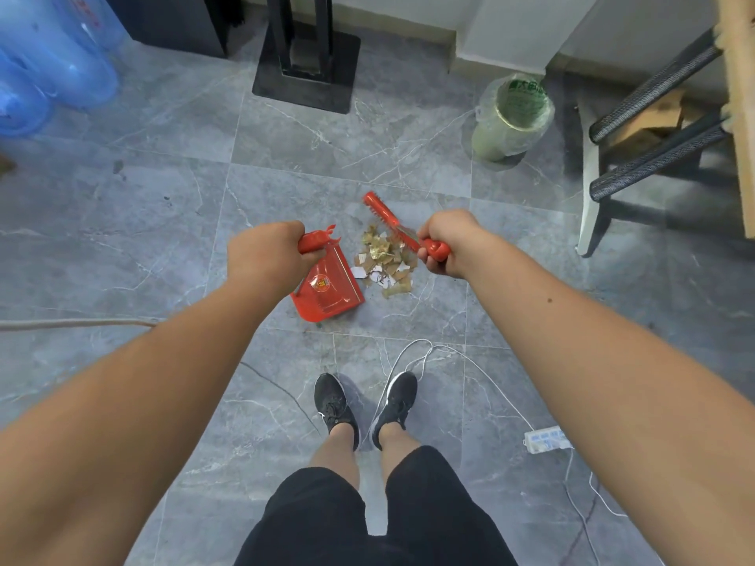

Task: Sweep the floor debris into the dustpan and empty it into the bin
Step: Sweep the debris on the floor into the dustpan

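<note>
Debris (386,261) — light, loose paper scraps, judged easily scattered. Dustpan (327,290) handle is gripped in the closed left hand (265,257); brush (392,222) handle in the closed right hand (447,243) — both rigid plastic.

Grey marble-veined floor tiles (122,222), pale wall (510,18), a chair (653,128) at right.

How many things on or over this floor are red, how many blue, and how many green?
Red: 2, the dustpan in the left hand and the brush in the right hand
Blue: 2 jugs in view, cut off by the frame edge
Green: 1, the bin
Total: 5
</note>
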Tool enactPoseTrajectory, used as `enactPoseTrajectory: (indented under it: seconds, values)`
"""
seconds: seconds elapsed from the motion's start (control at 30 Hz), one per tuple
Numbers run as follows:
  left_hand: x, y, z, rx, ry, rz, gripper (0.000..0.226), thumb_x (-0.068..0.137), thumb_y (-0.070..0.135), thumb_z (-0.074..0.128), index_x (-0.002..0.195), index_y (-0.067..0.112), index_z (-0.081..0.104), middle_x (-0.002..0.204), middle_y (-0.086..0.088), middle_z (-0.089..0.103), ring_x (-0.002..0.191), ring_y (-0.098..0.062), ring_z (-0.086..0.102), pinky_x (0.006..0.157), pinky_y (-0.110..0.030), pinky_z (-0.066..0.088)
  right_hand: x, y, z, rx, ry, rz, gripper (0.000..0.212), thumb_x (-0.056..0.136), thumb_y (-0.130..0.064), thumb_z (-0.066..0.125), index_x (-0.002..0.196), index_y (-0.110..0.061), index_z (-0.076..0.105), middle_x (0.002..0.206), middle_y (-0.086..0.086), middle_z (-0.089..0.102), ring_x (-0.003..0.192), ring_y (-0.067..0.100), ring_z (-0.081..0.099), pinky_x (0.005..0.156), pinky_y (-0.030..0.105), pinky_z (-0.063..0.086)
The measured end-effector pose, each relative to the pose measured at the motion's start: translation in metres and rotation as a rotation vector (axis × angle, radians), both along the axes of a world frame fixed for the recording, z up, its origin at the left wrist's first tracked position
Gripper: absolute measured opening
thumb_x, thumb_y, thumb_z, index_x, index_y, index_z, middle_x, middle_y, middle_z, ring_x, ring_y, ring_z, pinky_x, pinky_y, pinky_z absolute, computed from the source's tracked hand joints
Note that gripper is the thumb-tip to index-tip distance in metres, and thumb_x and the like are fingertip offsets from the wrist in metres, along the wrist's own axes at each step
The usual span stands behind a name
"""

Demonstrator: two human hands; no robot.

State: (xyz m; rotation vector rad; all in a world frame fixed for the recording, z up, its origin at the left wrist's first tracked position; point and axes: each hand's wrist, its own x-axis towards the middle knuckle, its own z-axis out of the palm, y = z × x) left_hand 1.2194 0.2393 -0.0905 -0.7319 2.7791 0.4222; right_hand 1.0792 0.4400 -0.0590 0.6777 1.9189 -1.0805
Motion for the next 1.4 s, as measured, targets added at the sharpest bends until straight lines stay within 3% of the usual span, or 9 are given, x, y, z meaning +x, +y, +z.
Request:
enactPoseTrajectory:
  seconds: [0.2,0.53,0.67,0.87,1.07,1.23,1.4]
  values:
    - [0.0,-0.006,-0.004,0.026,0.006,0.01,0.046,0.089,0.057,0.063,0.068,0.019,0.049,0.061,0.003,0.054,0.058,-0.022,0.053,0.051,-0.027,0.031,-0.007,0.004,-0.023,0.034,0.036,-0.051,0.012,0.091,0.005,0.046,0.089,-0.004,0.053,0.081,0.014,0.056,0.05,0.017,0.05,0.036,0.018,0.035]
    - [0.004,-0.019,-0.011,-0.023,0.006,0.021,0.044,0.089,0.057,0.063,0.072,0.017,0.055,0.065,-0.001,0.058,0.065,-0.029,0.058,0.055,-0.03,0.038,-0.02,0.031,-0.039,0.067,0.07,-0.106,0.018,0.093,0.004,0.043,0.1,-0.006,0.058,0.085,0.013,0.058,0.05,0.016,0.051,0.035,0.017,0.034]
    - [0.01,-0.025,-0.021,0.007,-0.023,0.053,0.042,0.088,0.056,0.065,0.075,0.016,0.057,0.067,-0.002,0.056,0.067,-0.03,0.055,0.055,-0.031,0.034,-0.021,0.047,-0.048,0.089,0.068,-0.139,0.016,0.092,0.004,0.043,0.088,-0.008,0.053,0.081,0.012,0.055,0.046,0.016,0.048,0.036,0.017,0.032]
    - [0.012,-0.022,-0.024,0.04,-0.062,0.019,0.043,0.088,0.057,0.065,0.08,0.016,0.058,0.067,-0.004,0.053,0.07,-0.033,0.055,0.057,-0.035,0.037,-0.01,0.069,-0.056,0.103,0.058,-0.172,0.014,0.091,0.004,0.043,0.09,-0.007,0.051,0.082,0.014,0.056,0.047,0.015,0.049,0.037,0.017,0.034]
    - [0.01,-0.015,-0.022,0.034,-0.088,-0.017,0.042,0.09,0.056,0.063,0.081,0.015,0.059,0.068,-0.005,0.053,0.07,-0.033,0.054,0.056,-0.034,0.037,-0.005,0.075,-0.064,0.086,0.014,-0.242,0.022,0.091,0.003,0.04,0.105,-0.005,0.055,0.077,0.015,0.059,0.045,0.015,0.047,0.037,0.017,0.035]
    - [0.014,-0.01,-0.025,0.029,-0.111,0.007,0.037,0.092,0.054,0.062,0.084,0.017,0.061,0.067,0.0,0.051,0.07,-0.03,0.052,0.058,-0.033,0.035,0.007,0.064,-0.075,0.029,-0.034,-0.254,0.017,0.091,0.004,0.039,0.091,-0.007,0.051,0.072,0.012,0.056,0.047,0.014,0.045,0.036,0.016,0.035]
    - [0.014,-0.016,-0.027,0.04,-0.109,0.002,0.037,0.093,0.053,0.062,0.083,0.017,0.06,0.067,0.0,0.051,0.069,-0.028,0.053,0.057,-0.032,0.034,0.022,0.044,-0.087,-0.089,-0.116,-0.26,0.015,0.095,0.0,0.041,0.09,-0.008,0.053,0.075,0.009,0.051,0.047,0.012,0.043,0.032,0.014,0.032]
